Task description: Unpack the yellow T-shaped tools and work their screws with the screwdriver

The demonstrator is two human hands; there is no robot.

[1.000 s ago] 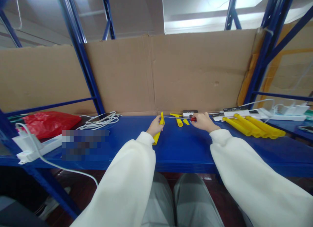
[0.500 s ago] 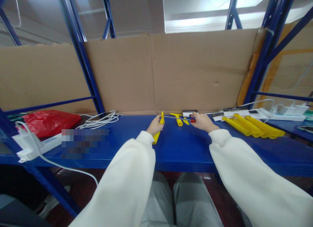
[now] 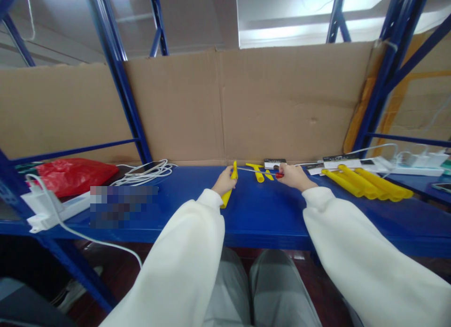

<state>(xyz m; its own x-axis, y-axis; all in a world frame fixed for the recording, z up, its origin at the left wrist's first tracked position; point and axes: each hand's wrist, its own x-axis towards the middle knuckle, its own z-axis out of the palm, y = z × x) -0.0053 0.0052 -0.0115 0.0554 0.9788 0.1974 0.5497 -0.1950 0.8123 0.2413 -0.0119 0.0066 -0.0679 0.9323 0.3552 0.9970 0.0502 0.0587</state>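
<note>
My left hand (image 3: 224, 181) is closed round a yellow plastic T-shaped piece (image 3: 227, 198) with a tubular handle, held tilted above the blue shelf top. A screwdriver with a red handle (image 3: 279, 175) is gripped in my right hand (image 3: 294, 176). Its long metal shaft (image 3: 259, 171) points left, and its tip meets the upper part of the yellow piece or lies right beside it; I cannot tell which. Behind the shaft lie another yellow T-shaped piece (image 3: 260, 176) and a small yellow part (image 3: 269, 175).
Several yellow tubular pieces (image 3: 366, 183) lie in a row at the right. A small black-and-white box (image 3: 275, 163) stands against the cardboard wall (image 3: 282, 101). Leftward are coiled white cables (image 3: 150, 172), a red plastic bag (image 3: 75, 176) and a white power strip (image 3: 75, 205).
Both hands keep their grips and nearly the same places. The whole view has shifted very slightly to the right.
</note>
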